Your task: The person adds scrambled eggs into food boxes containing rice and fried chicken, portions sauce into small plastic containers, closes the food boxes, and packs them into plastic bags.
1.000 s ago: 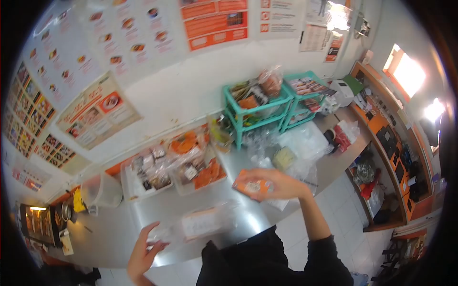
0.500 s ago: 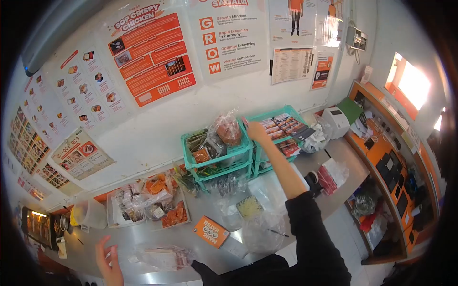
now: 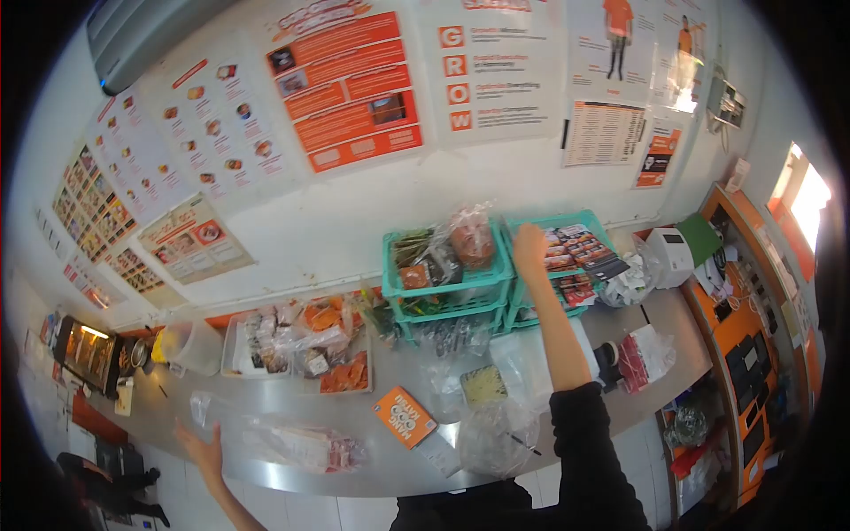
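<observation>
My right hand (image 3: 531, 252) reaches to the left side of the right teal basket (image 3: 575, 217), beside printed leaflets (image 3: 584, 252). Its fingers are curled and mostly hidden by the back of the hand; I cannot make out what they hold. My left hand (image 3: 204, 450) is raised at the near left of the steel table, fingers apart and holding nothing. To its right lies a clear plastic bag (image 3: 310, 445) with pale and reddish contents. An orange printed box (image 3: 405, 417) lies at the middle of the table, next to a clear bag (image 3: 498, 438) with a pen on it.
Stacked teal baskets (image 3: 447, 292) hold bagged food. White trays (image 3: 232, 354) carry wrapped packets and orange pieces. A tub of pale shreds (image 3: 482, 386), a red-and-white packet (image 3: 636, 361) and a white printer (image 3: 670, 257) stand along the table. Orange shelves (image 3: 739, 345) border the right; a person's legs (image 3: 124, 482) show lower left.
The head view has shifted, so the table appears further right and slightly lower. My right hand stays at the basket's left side. My left hand stays open, with more forearm showing.
</observation>
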A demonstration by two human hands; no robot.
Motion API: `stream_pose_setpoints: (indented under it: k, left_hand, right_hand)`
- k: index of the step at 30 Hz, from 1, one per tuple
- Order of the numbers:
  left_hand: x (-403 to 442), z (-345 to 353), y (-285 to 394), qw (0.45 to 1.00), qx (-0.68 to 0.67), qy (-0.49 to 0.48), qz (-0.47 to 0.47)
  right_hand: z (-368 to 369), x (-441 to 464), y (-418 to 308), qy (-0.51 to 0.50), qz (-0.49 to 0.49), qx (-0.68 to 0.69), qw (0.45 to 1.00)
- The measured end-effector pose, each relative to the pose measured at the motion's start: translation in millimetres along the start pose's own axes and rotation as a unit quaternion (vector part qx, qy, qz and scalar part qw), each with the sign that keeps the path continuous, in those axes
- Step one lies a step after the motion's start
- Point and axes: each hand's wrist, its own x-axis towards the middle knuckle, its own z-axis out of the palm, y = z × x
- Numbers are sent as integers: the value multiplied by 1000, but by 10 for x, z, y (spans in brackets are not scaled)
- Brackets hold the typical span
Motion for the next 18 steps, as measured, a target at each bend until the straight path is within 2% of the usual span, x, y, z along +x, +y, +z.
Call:
stream_pose_setpoints:
  k: [2,4,6,7,8,9,10,11,12,13,14,15,16,17,18]
  left_hand:
    - [-23,247,-149,993,-117,-20,19]
    - [106,-130,317,961,-161,-191,-118]
    - [190,167,76,955,-110,-230,-152]
    - [81,504,-184,972,-174,-143,-63]
    - [-2,707,-452,970,-234,-53,30]
    - [14,545,-376,906,-393,-119,-96]
    - [66,386,-220,797,-536,-175,-218]
    - [129,337,-346,764,-552,-255,-215]
    - [210,260,-375,733,-574,-304,-203]
    - [291,185,-403,700,-591,-353,-191]
    - [349,-56,-261,674,-613,-374,-175]
    - [364,-176,-191,648,-633,-394,-158]
    - [356,-152,-225,649,-637,-392,-138]
    - [344,-127,-289,651,-639,-392,-118]
    - [350,-123,-356,647,-638,-403,-115]
  right_hand:
    - [-37,1,65,18,0,9,1000]
    - [-101,25,80,-23,61,-16,998]
    - [-402,-29,-98,63,50,-34,996]
    - [-587,-65,-299,105,49,-38,993]
    - [-1068,-174,-709,110,66,46,991]
    - [-1632,-336,-1222,113,84,129,982]
    - [-2053,-580,-1769,154,89,290,940]
    - [-2369,-909,-2327,191,96,442,871]
    - [-2546,-1335,-2805,186,111,516,829]
    - [-2343,-1860,-3099,182,108,572,793]
    - [-2377,-2334,-3344,27,-103,451,886]
    - [-2321,-2781,-3759,-16,-211,582,785]
    - [-2264,-3226,-4174,-97,-302,691,649]
    - [-2223,-3480,-4506,-162,-348,639,666]
    - [-2029,-3683,-4633,-229,-352,569,707]
